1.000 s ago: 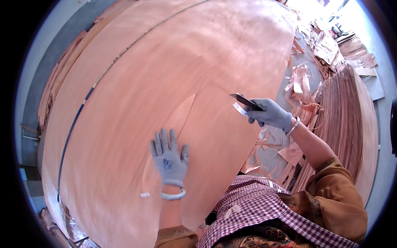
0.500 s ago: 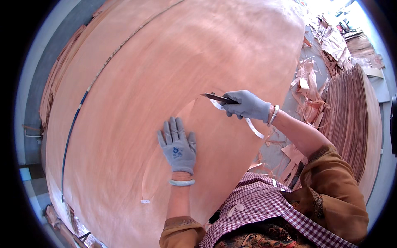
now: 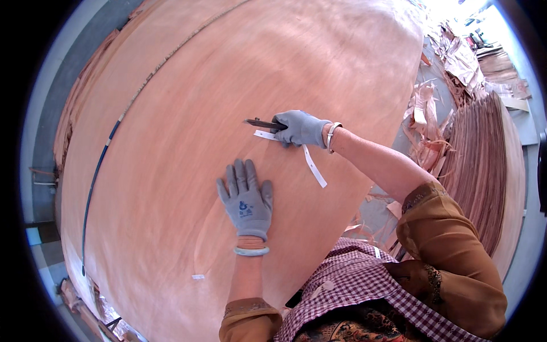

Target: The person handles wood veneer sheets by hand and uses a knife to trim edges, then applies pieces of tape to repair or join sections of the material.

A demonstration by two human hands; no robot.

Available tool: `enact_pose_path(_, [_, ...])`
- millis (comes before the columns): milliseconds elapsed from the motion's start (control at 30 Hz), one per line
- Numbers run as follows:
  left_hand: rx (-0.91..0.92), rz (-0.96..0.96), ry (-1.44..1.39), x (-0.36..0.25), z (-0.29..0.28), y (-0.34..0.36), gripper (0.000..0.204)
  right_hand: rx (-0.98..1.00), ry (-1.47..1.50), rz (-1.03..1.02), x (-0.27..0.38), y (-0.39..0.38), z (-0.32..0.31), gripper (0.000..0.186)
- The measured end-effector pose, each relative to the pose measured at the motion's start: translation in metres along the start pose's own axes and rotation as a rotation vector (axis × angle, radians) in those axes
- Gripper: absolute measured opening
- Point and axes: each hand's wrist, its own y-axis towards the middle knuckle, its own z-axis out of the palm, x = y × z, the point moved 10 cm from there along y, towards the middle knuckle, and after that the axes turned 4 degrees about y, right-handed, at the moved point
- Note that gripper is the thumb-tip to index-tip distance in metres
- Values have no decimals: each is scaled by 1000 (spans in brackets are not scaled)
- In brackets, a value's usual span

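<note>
Pinkish-tan wood sheet [image 3: 319, 74]: broad and thin, with fine streaked grain and paler, cloudy patches; it fills most of our view, and we see a faint pale curved line low on it.
Dark blade [image 3: 265, 123]: slim, its tip pointing left above the middle of the sheet; whether it touches the wood we cannot tell.
White tape [image 3: 314, 166]: narrow, with small dark marks, one part beside the blade, another trailing lower right.
Right hand [image 3: 301, 127]: gray-gloved, our grip wrapped round the blade and the tape.
Left hand [image 3: 246, 202]: gray-gloved, our grip wide, palm down on the sheet.
White tag [image 3: 198, 276]: small, on the sheet, left of our left wrist.
Long rod [image 3: 96, 176]: dark blue into mottled tan, along the sheet's left part.
Veneer stack [image 3: 476, 165]: brown-edged, at right, torn scraps [image 3: 423, 108] just beside it.
</note>
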Motion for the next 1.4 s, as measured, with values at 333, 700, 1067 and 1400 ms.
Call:
enact_pose_path(333, [-43, 92, -96, -7, -2, 11, 53, 37, -27, -34, 3, 4, 1, 13])
enact_pose_path(700, [15, 91, -154, -25, 1, 53, 47, -127, -215, -133, 8, 6, -9, 27])
enact_pose_path(1067, [207, 192, 48, -35, 18, 70, 41, -66, 98, 25, -29, -23, -8, 18])
enact_pose_path(1400, [-258, -48, -389, 61, -23, 10, 35, 169, 460, -150, 40, -40, 52, 23])
